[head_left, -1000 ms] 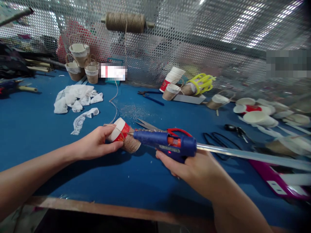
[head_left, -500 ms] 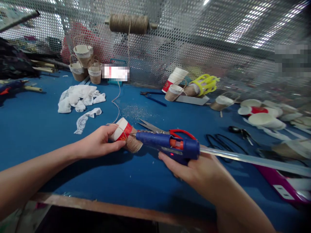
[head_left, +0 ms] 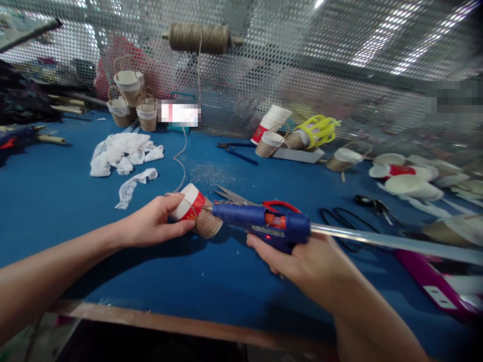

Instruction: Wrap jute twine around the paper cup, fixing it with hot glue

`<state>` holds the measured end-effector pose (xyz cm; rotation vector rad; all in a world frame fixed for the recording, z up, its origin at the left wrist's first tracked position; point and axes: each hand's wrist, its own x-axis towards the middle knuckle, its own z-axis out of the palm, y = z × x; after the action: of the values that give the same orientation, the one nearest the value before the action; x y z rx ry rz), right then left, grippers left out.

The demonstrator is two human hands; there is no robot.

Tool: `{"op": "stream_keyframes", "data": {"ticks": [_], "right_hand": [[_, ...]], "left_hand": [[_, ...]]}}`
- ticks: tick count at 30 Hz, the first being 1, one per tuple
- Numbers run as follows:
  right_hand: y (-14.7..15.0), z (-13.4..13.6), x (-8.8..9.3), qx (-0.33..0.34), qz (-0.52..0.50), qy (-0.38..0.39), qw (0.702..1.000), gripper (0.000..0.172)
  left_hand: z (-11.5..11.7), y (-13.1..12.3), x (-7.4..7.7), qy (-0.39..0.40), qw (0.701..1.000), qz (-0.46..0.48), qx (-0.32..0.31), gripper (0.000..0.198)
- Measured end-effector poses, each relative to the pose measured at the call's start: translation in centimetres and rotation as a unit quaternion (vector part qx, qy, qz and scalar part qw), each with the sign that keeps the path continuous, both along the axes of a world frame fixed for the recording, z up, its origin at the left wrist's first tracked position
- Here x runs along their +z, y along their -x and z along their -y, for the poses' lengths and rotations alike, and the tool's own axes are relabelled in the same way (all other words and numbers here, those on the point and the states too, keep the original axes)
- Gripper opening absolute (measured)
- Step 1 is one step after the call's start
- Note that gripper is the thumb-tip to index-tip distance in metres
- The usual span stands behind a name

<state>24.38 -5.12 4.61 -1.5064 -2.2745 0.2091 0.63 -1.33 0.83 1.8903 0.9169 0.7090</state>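
My left hand (head_left: 163, 221) grips a red and white paper cup (head_left: 196, 202) by its rim end, tilted on its side. Jute twine (head_left: 207, 223) is wound around the cup's lower part, and a loose strand (head_left: 180, 168) runs from it back across the table. My right hand (head_left: 302, 266) is wrapped round the handle of a blue hot glue gun (head_left: 260, 221), whose red light is lit. The gun's nozzle is at the cup's side, by the edge of the wound twine. A long clear glue stick (head_left: 377, 240) sticks out of the gun's back.
Red-handled scissors (head_left: 241, 197) lie just behind the gun. White lace scraps (head_left: 123, 151) and finished twine cups (head_left: 130, 83) are at the left. A twine spool (head_left: 199, 38) hangs on the mesh. Pliers (head_left: 239, 152), stacked cups (head_left: 273, 123) and a purple power strip (head_left: 426, 281) lie further right.
The glue gun has shifted very slightly to the right along the cup. My left hand and the cup look nearly unmoved.
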Motion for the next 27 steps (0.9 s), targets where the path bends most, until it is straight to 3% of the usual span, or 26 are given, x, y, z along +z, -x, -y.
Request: {"op": "stream_keyframes", "data": {"ticks": [5, 8, 18, 23, 27], "right_hand": [[0.07, -0.79, 0.42, -0.052, -0.079, 0.165, 0.982, 0.026], [0.15, -1.05, 0.41, -0.087, -0.091, 0.211, 0.969, 0.026], [0.44, -0.46, 0.57, -0.051, -0.126, 0.228, 0.964, 0.019], [0.53, -0.68, 0.63, -0.063, -0.147, 0.224, 0.961, 0.016], [0.55, -0.53, 0.57, -0.019, -0.124, 0.224, 0.967, 0.018]], "left_hand": [[-0.17, 0.07, -0.22, -0.059, 0.998, 0.0, -0.036, 0.018], [-0.26, 0.17, -0.32, -0.079, 0.996, 0.002, -0.038, 0.018], [-0.43, 0.27, -0.43, -0.085, 0.995, 0.005, -0.049, 0.009], [-0.54, 0.48, -0.64, -0.091, 0.995, -0.014, -0.036, 0.017], [-0.71, 0.57, -0.68, -0.091, 0.995, -0.011, -0.045, 0.013]]}}
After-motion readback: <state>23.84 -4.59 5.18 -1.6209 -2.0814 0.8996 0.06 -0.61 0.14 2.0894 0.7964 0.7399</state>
